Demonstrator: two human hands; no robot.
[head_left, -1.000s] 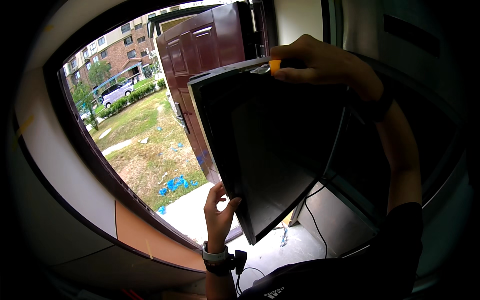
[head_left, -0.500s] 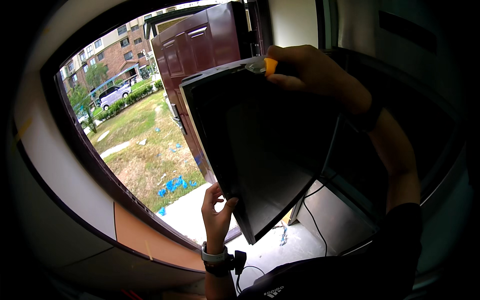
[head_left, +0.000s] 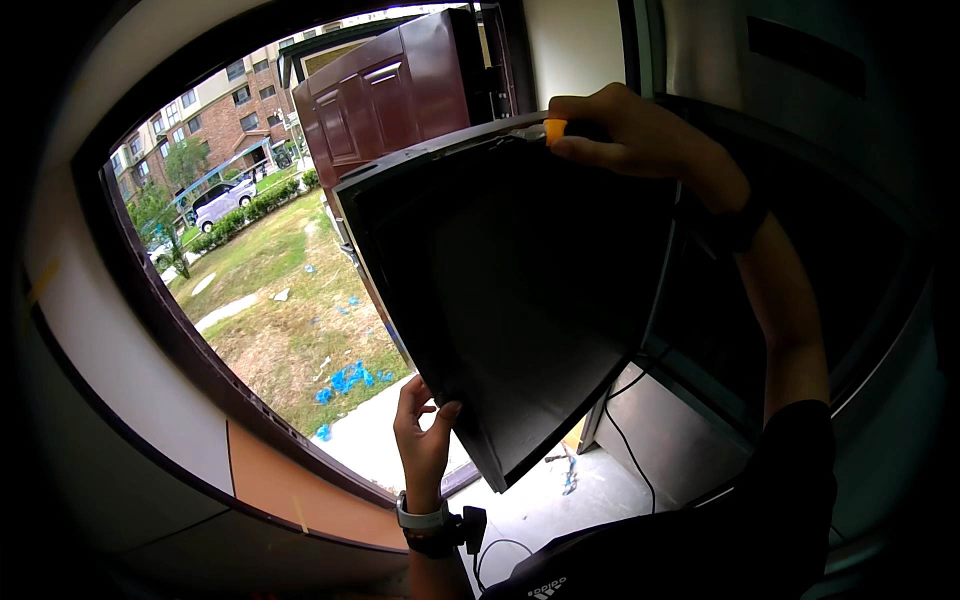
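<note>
Dark panel (head_left: 510, 300) held up at centre, tilted, before an open doorway. Left hand (head_left: 422, 440) at 6 o'clock, fingers curled closed on the panel's lower-left edge. Right hand (head_left: 640, 140) at 1 o'clock, fingers closed over the top edge, pinching a small orange piece (head_left: 555, 128) against it. Since a second ago the panel has swung so that its top edge lies lower and more level and its face turns more toward the camera; both grips are unchanged, which suggests repositioning rather than release. Brown door (head_left: 390, 90) stands open at 12 o'clock. Blue scraps (head_left: 350, 380) lie on the grass (head_left: 290, 330) at 8 o'clock. No labels or signs legible.
</note>
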